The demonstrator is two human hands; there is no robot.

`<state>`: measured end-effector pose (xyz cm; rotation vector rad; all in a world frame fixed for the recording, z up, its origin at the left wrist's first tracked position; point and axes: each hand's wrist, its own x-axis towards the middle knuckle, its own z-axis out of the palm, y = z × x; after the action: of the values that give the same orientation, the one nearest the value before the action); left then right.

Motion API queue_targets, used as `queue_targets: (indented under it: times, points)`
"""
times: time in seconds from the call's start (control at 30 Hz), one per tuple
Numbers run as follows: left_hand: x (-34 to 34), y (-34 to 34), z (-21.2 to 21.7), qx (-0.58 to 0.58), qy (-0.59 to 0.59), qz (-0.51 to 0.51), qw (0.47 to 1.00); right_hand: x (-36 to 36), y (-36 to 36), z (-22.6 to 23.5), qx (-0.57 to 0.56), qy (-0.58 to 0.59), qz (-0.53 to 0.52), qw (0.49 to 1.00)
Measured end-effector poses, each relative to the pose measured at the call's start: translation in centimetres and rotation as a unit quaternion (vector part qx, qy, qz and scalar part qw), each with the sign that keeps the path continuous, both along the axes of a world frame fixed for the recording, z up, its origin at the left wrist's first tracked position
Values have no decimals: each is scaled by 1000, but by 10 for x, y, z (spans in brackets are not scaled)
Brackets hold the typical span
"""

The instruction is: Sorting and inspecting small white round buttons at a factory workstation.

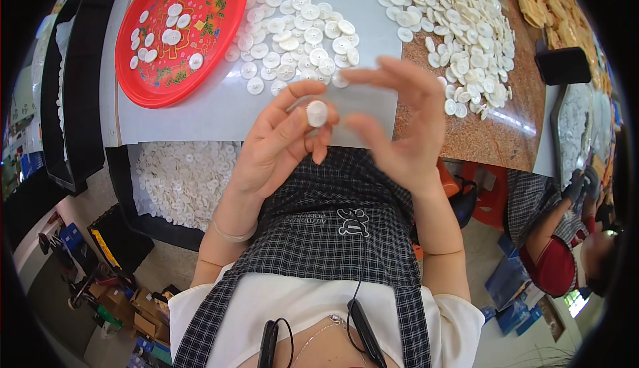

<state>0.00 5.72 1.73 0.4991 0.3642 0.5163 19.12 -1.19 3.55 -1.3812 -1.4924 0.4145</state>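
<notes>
My left hand (276,138) pinches a small round white plastic disc (317,113) between thumb and fingers, just above the table's near edge. To its right, my right hand (406,122) is raised with thumb and fingers apart, partly smeared by motion, and nothing shows in it. Beyond both hands lies a loose spread of white discs (311,35), many with a small nub in the centre. At the far left stands a red round tray (150,92) with a printed pattern and several white discs on it.
A large heap of white discs (466,42) covers the brown tabletop (512,142) at right. Below the table's left edge sits a dark bin (123,188) full of discs. A black phone-like object (562,66) stands at far right, near a gloved co-worker (552,255).
</notes>
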Motion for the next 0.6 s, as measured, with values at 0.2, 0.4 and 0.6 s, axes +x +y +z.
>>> queue_targets:
  times: [0.2,0.4,0.6]
  points:
    - [-15,13,5,-1,1,67,998,11,10,-1,-53,-153,-85,983]
    - [-25,36,19,157,105,187,964,-3,12,-15,-60,-227,-100,967]
    - [-39,87,27,477,372,428,672,-9,8,-22,-50,-153,-92,983]
